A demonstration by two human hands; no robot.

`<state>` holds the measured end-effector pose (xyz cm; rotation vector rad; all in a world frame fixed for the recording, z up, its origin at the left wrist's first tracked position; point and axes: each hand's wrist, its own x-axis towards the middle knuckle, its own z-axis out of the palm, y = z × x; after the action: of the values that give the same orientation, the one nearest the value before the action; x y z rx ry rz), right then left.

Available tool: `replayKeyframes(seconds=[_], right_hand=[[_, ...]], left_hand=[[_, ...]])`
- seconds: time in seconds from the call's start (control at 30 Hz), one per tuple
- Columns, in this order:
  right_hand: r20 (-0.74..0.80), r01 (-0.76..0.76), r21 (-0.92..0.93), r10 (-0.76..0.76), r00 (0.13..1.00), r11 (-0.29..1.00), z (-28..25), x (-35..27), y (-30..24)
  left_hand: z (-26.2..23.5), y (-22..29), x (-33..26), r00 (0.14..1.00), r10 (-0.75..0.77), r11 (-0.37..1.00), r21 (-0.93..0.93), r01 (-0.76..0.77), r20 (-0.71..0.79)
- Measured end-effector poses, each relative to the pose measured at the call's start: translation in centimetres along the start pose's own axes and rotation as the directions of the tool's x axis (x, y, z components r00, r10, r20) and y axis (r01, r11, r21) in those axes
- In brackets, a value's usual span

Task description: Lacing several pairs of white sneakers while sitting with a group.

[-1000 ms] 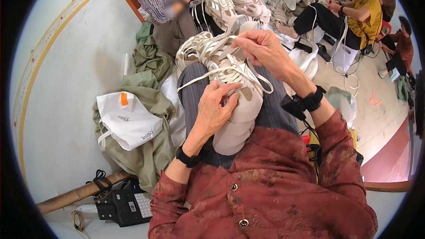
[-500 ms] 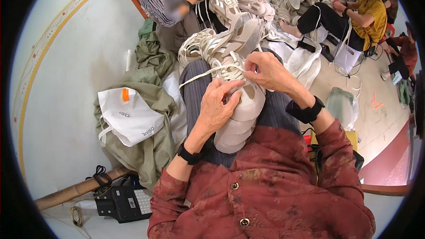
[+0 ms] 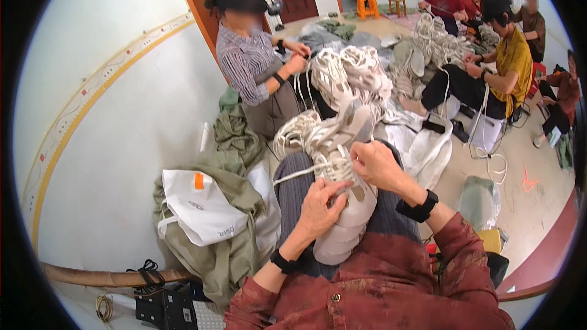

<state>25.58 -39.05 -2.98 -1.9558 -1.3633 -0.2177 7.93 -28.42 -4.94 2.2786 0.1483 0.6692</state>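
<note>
An off-white sneaker (image 3: 359, 208) with mesh panels lies across my lap, its toe toward me. Pale laces (image 3: 332, 167) cross its front, and one long end trails left over my knee. My left hand (image 3: 321, 208) holds the sneaker's left side, index finger stretched along the lacing and thumb apart on the upper. At the right of the eyelets, my right hand (image 3: 376, 164) is closed in a pinch on a shoelace; its fingertips partly hide the lace. Stacked pale toe shapes (image 3: 335, 247) show beneath the sneaker, nearest my body.
A heap of laced sneakers (image 3: 351, 76) rises just beyond my knees. Left are a white cloth bag (image 3: 202, 208) and green fabric (image 3: 229, 165). A person in a striped shirt (image 3: 244, 64) works beyond them; another in yellow (image 3: 512, 73) sits right. A bamboo pole (image 3: 110, 276) lies lower left.
My view has tilted up, so everything sits lower and more of the room and the other people shows. Both hands keep nearly the same place on the sneaker.
</note>
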Motion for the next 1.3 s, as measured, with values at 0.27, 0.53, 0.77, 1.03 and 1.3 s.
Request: replayKeyframes(seconds=[0.27, 0.53, 0.77, 1.03, 1.3], right_hand=[[-0.103, 0.095, 0.166, -0.079, 0.992, 0.982, 2.4, 4.3, -2.0], [-0.013, 0.149, -0.013, -0.149, 0.989, 0.989, 4.5, 3.4, -1.4], [0.067, 0.13, -0.062, -0.126, 0.99, 0.99, 4.6, 3.4, -1.5], [0.092, 0.171, 0.105, -0.181, 0.979, 0.98, 3.3, 3.5, -0.5], [0.069, 0.014, 0.363, -0.042, 0.997, 0.932, 3.4, 3.4, 0.4]], left_hand=[[0.0, 0.4, 0.2, 0.999, -0.033, 0.999, -0.041, 0.033, 0.017], [0.4, -0.8, 0.2, 0.999, -0.037, 0.998, -0.043, 0.036, -0.006], [0.3, -0.6, 0.3, 0.999, -0.044, 0.998, -0.054, 0.044, 0.001], [0.3, -0.2, 0.0, 1.0, -0.025, 0.999, -0.032, 0.025, 0.003], [0.3, -0.8, 0.2, 0.998, 0.06, 0.998, 0.035, -0.06, 0.013]])
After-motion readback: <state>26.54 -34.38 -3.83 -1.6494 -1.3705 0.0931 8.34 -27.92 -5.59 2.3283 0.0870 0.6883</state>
